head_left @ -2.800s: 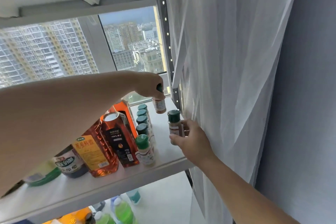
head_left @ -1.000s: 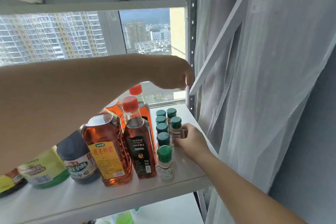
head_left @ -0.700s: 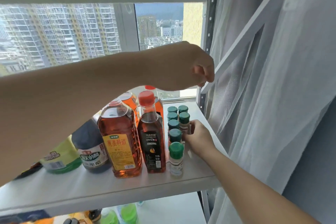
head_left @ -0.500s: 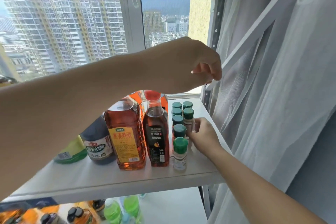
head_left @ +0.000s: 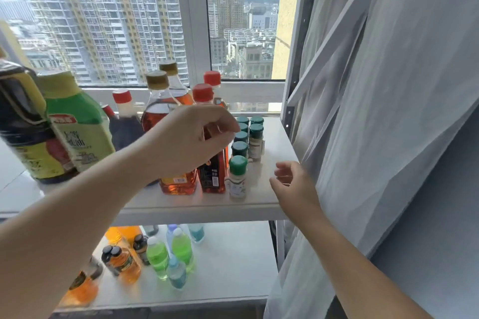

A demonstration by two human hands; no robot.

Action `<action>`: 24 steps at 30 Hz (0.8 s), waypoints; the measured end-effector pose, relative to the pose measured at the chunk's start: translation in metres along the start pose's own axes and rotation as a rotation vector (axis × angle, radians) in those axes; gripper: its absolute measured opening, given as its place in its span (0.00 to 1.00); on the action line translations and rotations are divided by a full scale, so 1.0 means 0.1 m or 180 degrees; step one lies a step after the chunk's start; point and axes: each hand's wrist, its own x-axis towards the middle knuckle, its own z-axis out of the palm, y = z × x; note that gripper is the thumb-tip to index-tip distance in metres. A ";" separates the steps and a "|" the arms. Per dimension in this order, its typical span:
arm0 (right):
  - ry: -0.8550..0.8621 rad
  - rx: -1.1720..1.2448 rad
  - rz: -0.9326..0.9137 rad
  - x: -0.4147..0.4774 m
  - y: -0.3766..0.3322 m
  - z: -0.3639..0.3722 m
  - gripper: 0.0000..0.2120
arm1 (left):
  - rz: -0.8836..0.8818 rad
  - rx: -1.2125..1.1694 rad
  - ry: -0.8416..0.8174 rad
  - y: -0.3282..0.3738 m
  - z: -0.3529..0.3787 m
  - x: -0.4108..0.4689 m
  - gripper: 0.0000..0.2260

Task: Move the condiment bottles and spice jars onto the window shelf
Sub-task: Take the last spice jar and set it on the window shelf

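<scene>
Several green-capped spice jars (head_left: 237,179) stand in two short rows at the right end of the white window shelf (head_left: 277,142). Left of them stand red-capped amber condiment bottles (head_left: 178,179), a dark sauce bottle (head_left: 121,124), a green-labelled bottle (head_left: 77,132) and a big dark jug (head_left: 23,132). My left hand (head_left: 191,137) hovers in front of the amber bottles with fingers loosely curled, holding nothing. My right hand (head_left: 293,184) hangs over the shelf's front right corner, apart from the jars, relaxed and empty.
A lower shelf (head_left: 233,267) carries green, blue and orange drink bottles (head_left: 166,254). A white sheer curtain (head_left: 375,111) hangs right beside the shelf's metal upright (head_left: 295,59). The window behind shows tower blocks.
My right hand let go of the spice jar in the second row and drew back to the shelf's front edge. My left hand dropped from the upright toward the bottles. The view lowered.
</scene>
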 end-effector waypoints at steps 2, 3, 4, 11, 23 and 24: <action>-0.0003 0.0036 -0.0054 -0.17 0.03 -0.04 0.12 | -0.0110 0.0041 0.0112 -0.15 0.12 -0.20 0.06; 0.0017 0.0027 -0.0091 -0.27 0.04 -0.04 0.12 | -0.0121 0.0047 0.0166 -0.19 0.18 -0.32 0.06; 0.0048 0.0017 -0.0139 -0.37 0.07 -0.04 0.11 | -0.0143 0.0034 0.0174 -0.23 0.25 -0.42 0.06; 0.0052 -0.0055 0.0032 -1.14 0.32 0.12 0.08 | -0.0614 -0.0424 -0.0094 -0.66 0.80 -1.11 0.08; -0.0434 -0.0322 0.1065 -2.57 0.75 0.75 0.11 | -0.1531 -0.0893 -0.1099 -1.52 1.46 -2.44 0.03; -0.0481 -0.0396 0.1117 -2.69 0.80 0.79 0.11 | -0.1577 -0.0898 -0.1193 -1.58 1.50 -2.56 0.02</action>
